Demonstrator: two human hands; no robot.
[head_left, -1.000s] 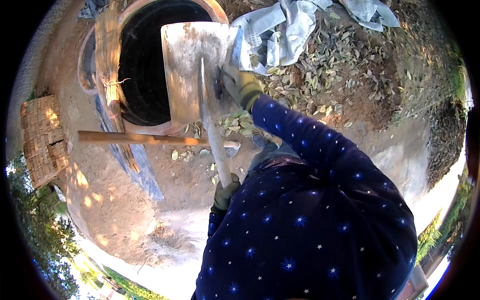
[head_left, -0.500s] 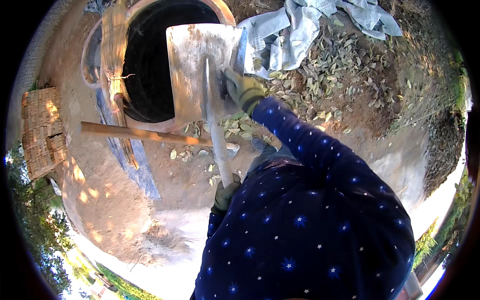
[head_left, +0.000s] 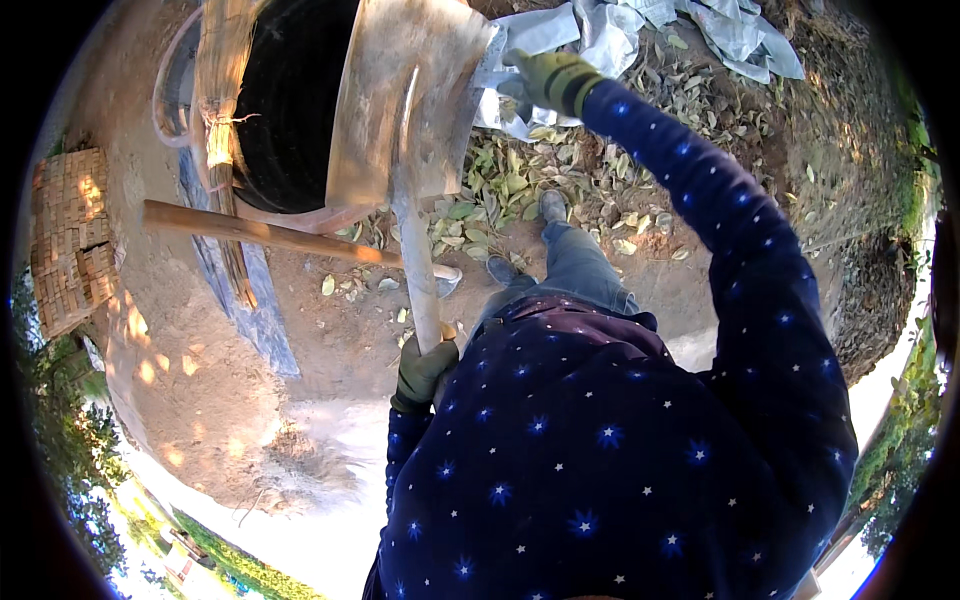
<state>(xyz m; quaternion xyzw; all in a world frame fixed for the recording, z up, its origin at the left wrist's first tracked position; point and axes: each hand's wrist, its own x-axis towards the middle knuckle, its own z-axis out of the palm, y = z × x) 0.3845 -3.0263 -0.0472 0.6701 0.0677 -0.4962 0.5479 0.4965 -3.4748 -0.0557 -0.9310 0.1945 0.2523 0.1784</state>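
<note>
A shovel (head_left: 410, 110) with a broad, worn, pale blade slants across the middle, blade away from me. My left hand (head_left: 426, 372), in a dark green glove, is closed round its grey shaft near my waist. My right hand (head_left: 560, 82), in a yellow-green glove, reaches out just right of the blade, its visible fingers apart; I see nothing held in it. Behind the blade lies the dark round mouth of a large clay-coloured vessel (head_left: 290, 110), partly covered. A bundled straw broom (head_left: 222, 80) leans over its left rim.
A wooden-handled tool (head_left: 270, 235) crosses under the shovel shaft. Crumpled silvery sheeting (head_left: 610, 40) and scattered dry leaves (head_left: 510, 175) lie to the right. A blue-grey strip (head_left: 255, 310) is on the dirt at left, with a woven mat (head_left: 75, 240) farther left.
My right hand has moved off the blade, away to the right. The shovel has shifted farther up in view and tilted slightly, still in my left hand. My legs and feet now show more.
</note>
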